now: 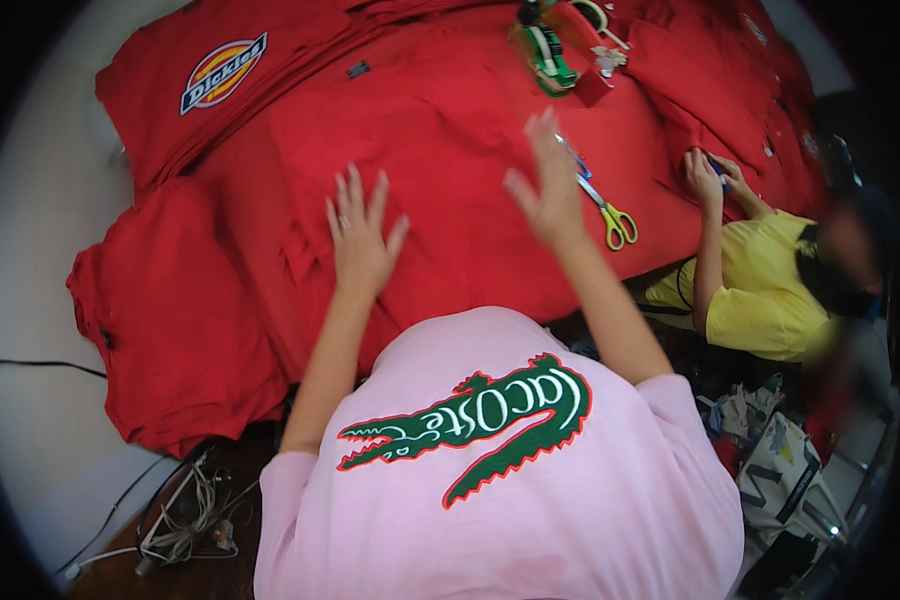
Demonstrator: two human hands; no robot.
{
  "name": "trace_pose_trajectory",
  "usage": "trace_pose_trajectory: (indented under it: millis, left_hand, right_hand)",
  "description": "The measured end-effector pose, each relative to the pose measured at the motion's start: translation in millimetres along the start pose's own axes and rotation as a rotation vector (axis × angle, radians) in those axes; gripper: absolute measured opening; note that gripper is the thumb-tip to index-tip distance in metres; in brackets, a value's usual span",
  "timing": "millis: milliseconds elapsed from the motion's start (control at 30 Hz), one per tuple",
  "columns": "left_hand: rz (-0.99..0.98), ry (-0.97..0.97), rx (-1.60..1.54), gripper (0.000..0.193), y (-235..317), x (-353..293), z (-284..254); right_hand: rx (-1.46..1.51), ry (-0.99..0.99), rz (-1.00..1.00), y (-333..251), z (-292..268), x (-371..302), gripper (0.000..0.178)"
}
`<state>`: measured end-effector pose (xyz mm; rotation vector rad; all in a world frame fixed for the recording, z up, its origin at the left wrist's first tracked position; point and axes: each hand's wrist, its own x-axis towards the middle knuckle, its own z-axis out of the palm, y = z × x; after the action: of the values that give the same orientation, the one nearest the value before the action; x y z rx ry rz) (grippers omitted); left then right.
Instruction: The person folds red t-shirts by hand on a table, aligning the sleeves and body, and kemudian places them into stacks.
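A red shirt (450, 200) lies spread over the red-covered table in front of me. My left hand (362, 235) rests flat on the cloth with its fingers spread, a ring on one of them. Raised over the shirt's right side, my right hand (550, 190) has its fingers stretched and thumb apart, slightly blurred, with nothing in it. Just right of that hand lie yellow-handled scissors (618, 225), blades toward the far side. A small blue-handled tool (572, 155) lies beyond the scissors, partly hidden behind my right hand.
Red shirts with a printed badge (140, 80) are piled at the far left; another red heap (175, 320) hangs over the left edge. A green tape dispenser (550, 65) stands at the back. On the right, a co-worker in yellow (760, 285) handles red cloth. Tangled cables (195, 510) lie lower left.
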<state>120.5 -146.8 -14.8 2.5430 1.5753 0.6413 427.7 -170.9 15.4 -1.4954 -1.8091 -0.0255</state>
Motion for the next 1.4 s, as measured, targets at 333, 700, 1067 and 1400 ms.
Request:
trace_pose_trajectory:
  millis: [333, 700, 1067, 1400]
  left_hand:
    - [-0.022, -0.075, 0.196, 0.076, -2, -61, 69]
    - [0.385, 0.166, -0.133, 0.078, 91, -64, 209]
    - [0.829, -0.472, -0.577, 0.066, 258, -136, 167]
    - [0.826, -1.001, -0.750, 0.055, 314, -152, 121]
  right_hand:
    - [-0.160, -0.609, 0.201, -10, -76, -241, 0.076]
    - [0.272, -0.435, 1.339, -63, -155, -477, 0.041]
    - [0.599, 0.072, 2.104, -236, -225, -552, 0.061]
    - [0.237, -0.003, 2.127, -271, -216, -557, 0.053]
